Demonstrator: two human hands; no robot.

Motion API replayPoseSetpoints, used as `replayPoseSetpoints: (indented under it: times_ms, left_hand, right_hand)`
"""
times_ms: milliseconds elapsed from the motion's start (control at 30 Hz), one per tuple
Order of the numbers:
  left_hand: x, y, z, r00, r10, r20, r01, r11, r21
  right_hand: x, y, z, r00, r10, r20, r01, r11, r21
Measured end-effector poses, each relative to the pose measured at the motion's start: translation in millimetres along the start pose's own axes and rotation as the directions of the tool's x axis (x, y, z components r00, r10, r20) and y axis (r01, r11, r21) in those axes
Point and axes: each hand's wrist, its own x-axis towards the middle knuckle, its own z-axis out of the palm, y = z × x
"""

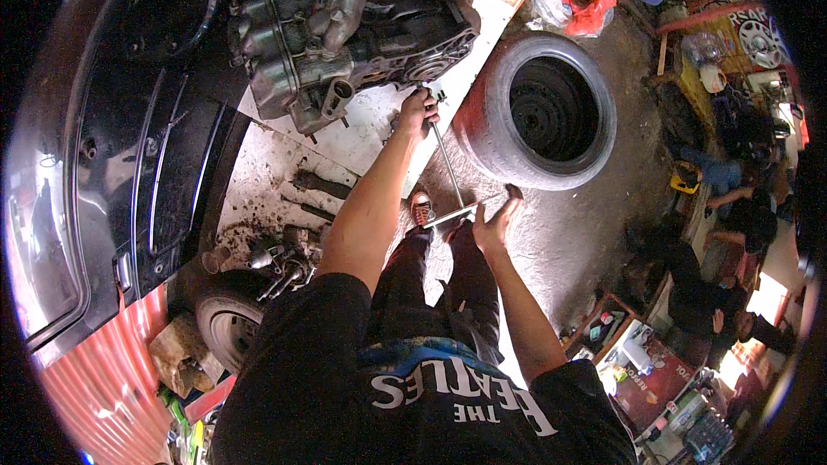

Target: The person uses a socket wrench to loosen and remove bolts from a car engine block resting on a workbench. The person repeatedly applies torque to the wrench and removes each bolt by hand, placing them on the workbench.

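Observation:
A T-handled wrench (447,158) spans the space in front of me, its long shaft reaching up to the engine's edge. My left hand (418,112) is closed round the shaft's far end, beside the metal engine (345,43). What the tip fits onto is hidden behind those fingers. Nearer to me, my right hand (494,222) is open at the right end of the cross handle, thumb and fingers apart with the bar between them. The engine lies on a dirty white surface (271,159), with dark tools (320,184) on it.
Stacked tires (534,112) stand right of the engine. At left is a black vehicle panel (129,120), with a wheel (228,327) and greasy metal parts (289,263) below it. Other people (741,224) are at the far right, near a cluttered red-topped table (650,379).

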Motion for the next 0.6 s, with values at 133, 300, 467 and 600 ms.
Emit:
replayPoseSetpoints:
  times_ms: [133,300,467,600]
  left_hand:
    - [-2,-2,14,0.997,0.006,-0.073,-0.008,1.0,-0.02]
    - [-2,-5,16,0.997,0.02,-0.078,-0.022,1.0,-0.022]
    - [-7,-4,2,0.998,0.063,0.001,-0.062,0.994,-0.084]
    - [-5,-11,4,0.996,0.054,0.073,-0.038,0.978,-0.204]
  right_hand:
    - [10,-40,-15,0.861,-0.328,0.388,0.451,0.846,-0.284]
    - [20,-25,18,0.888,-0.285,0.36,0.38,0.897,-0.227]
    - [15,-14,26,0.896,-0.14,0.421,-0.118,0.84,0.53]
    - [33,11,25,0.541,-0.359,0.761,-0.822,-0.417,0.387]
